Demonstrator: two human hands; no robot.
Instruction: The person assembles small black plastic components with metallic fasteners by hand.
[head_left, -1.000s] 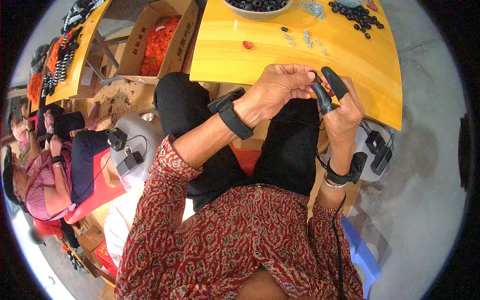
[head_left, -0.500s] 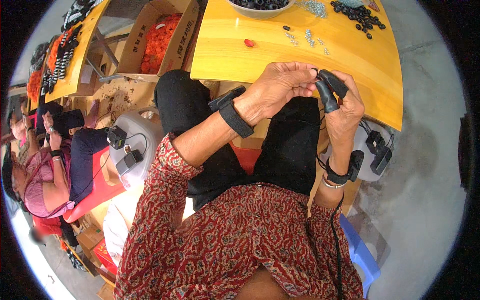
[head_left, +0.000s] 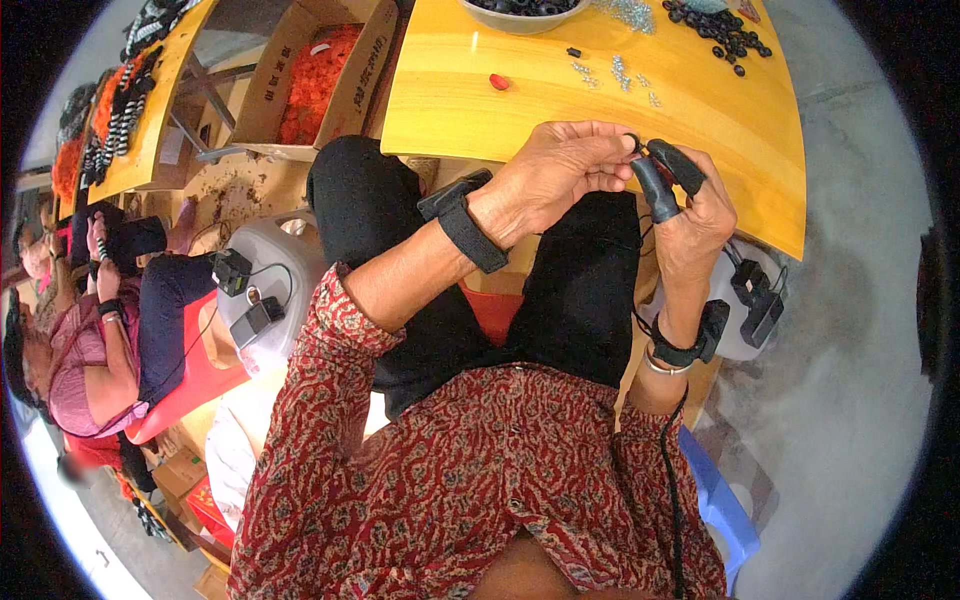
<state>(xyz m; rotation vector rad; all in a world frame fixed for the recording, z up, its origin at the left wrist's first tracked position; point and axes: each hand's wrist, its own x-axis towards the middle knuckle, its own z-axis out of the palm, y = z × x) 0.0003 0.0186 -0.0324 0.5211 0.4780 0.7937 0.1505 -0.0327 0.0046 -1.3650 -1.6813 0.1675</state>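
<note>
Just above my lap, at the near edge of the yellow table, both hands meet. My left hand [head_left: 580, 165] pinches a small black round piece [head_left: 633, 143] between thumb and forefinger. Facing it, my right hand [head_left: 700, 208] wears black finger covers [head_left: 655, 190] on thumb and forefinger. Those covered tips come close together beside the black piece; whatever lies between them is too small to name. Farther off on the table lie a red piece [head_left: 499, 82], a single small black part [head_left: 573, 52] and small clusters of silvery bits [head_left: 621, 73].
At the table's [head_left: 450, 110] far side stand a bowl [head_left: 525, 24] of black parts and a pile of black round pieces [head_left: 735, 42]. A cardboard box [head_left: 262, 95] with orange material sits to the left. Another person [head_left: 95, 345] is seated at far left. Black cables hang by my right wrist.
My right hand has shifted slightly right, and its covered fingertips have drawn a little away from the black piece. The left hand stays almost in place, still pinching.
</note>
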